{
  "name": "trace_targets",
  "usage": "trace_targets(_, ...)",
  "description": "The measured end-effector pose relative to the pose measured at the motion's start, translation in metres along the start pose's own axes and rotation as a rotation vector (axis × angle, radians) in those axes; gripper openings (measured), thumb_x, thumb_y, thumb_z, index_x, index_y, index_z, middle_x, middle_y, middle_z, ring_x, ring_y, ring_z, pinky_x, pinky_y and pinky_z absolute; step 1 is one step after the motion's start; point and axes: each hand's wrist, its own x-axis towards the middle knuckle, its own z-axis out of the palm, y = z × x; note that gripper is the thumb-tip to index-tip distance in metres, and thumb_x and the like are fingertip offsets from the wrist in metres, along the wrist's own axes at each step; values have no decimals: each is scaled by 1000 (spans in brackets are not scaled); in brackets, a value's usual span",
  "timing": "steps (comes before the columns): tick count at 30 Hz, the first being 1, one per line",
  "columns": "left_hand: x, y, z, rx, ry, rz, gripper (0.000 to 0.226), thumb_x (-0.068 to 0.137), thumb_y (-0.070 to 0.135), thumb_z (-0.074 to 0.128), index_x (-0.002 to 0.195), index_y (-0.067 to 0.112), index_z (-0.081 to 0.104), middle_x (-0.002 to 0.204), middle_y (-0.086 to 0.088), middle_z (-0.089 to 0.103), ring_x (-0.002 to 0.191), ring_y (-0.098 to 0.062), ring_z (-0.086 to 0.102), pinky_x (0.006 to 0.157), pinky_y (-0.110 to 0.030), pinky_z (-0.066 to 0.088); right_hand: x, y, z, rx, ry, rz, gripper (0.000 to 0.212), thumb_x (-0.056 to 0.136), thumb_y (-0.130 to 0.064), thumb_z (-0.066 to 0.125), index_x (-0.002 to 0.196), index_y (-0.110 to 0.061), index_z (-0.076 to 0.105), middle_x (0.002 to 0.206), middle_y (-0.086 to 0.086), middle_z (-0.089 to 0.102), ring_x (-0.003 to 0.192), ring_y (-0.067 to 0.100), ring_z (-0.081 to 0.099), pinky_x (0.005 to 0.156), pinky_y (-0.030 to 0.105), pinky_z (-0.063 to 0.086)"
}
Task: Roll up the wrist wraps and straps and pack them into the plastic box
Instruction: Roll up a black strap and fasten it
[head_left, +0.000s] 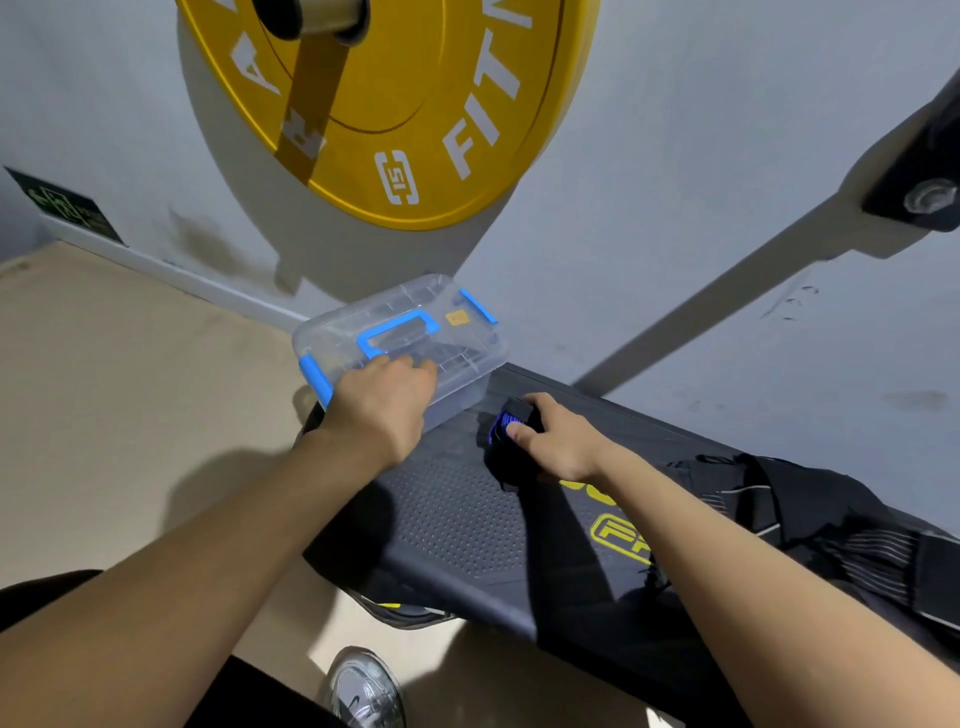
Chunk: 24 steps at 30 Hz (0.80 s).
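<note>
Black fabric wrist wrap with blue print (503, 447) sits on the dark perforated bench pad (457, 514), just at 4 o'clock of the box. Right hand (563, 441) grips it: thumb on the blue patch, fingers curled over the far side. Hand covers most of it, so can't tell how tightly it's rolled; a black tail hangs toward 6 o'clock.

Clear plastic box with blue handle and blue latches (467, 345) stands on the bench end at 12 o'clock, lid on. Contents hard to make out through the lid. Left hand (384, 410) lies palm-down on the near lid edge, fingers flat and together, gripping nothing.

Pile of black straps with pale stripes (831, 519) at 3 o'clock on the bench, partly behind the right forearm, count unclear. Yellow weight plate (415, 104) at 12 o'clock, cut off by the frame. Grey shoe (366, 691) at 6 o'clock.
</note>
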Motion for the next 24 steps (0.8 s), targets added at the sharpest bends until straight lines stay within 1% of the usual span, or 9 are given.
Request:
trace_targets(2,0,3,3,-37,25,29,23,106,22,54,129,16,53,125,-6,62,121,-29,58,75,-37,42,1,-1,1,59,15,-14,61,112,-45,45,167,-23,29,164,12,46,142,37,52,113,37,44)
trace_targets(3,0,5,5,-71,31,42,24,106,23,54,129,15,55,124,-7,64,120,-30,59,77,-39,46,1,-1,1,120,17,-6,57,114,-41,42,167,-24,30,166,10,44,137,39,56,108,44,52)
trace_targets(6,4,8,8,-182,21,74,29,105,29,59,131,16,61,121,-8,69,116,-32,64,88,-42,53,0,2,0,347,-14,98,48,115,-37,41,162,-28,40,151,9,52,89,39,74,62,39,66)
trace_targets(7,4,9,7,-226,20,70,31,103,31,63,131,18,63,120,-8,70,115,-32,65,89,-41,54,0,3,0,412,-23,140,43,114,-37,45,156,-26,46,144,10,57,79,39,76,58,39,65)
trace_targets(12,6,14,7,-320,16,42,29,98,28,71,123,15,67,118,-8,69,109,-29,66,94,-45,57,3,1,12,649,84,288,22,108,-36,62,125,-22,64,130,16,66,88,45,77,61,43,66)
trace_targets(16,7,22,5,-223,24,87,26,102,25,65,124,11,63,124,-11,62,114,-31,62,95,-41,53,6,-2,31,594,211,196,32,110,-37,55,136,-19,62,129,13,66,96,35,73,67,40,66)
trace_targets(19,3,28,-5,-146,38,101,36,104,31,66,134,14,57,131,-11,61,122,-32,60,94,-43,56,-3,-5,27,636,72,225,40,113,-41,44,140,-12,51,130,14,64,90,36,77,72,38,63)
trace_targets(21,-3,38,-14,-78,76,112,44,105,38,64,141,16,52,136,-10,58,130,-34,53,96,-45,52,-15,-6,16,419,-18,200,40,111,-39,47,134,-7,50,118,15,64,93,38,75,74,38,60)
trace_targets(24,-12,67,-31,-26,126,185,43,105,38,57,143,17,54,137,-10,60,130,-35,52,99,-45,49,-51,-5,-13,-343,-91,33,45,103,-30,52,143,-10,47,123,19,66,108,40,67,86,39,54)
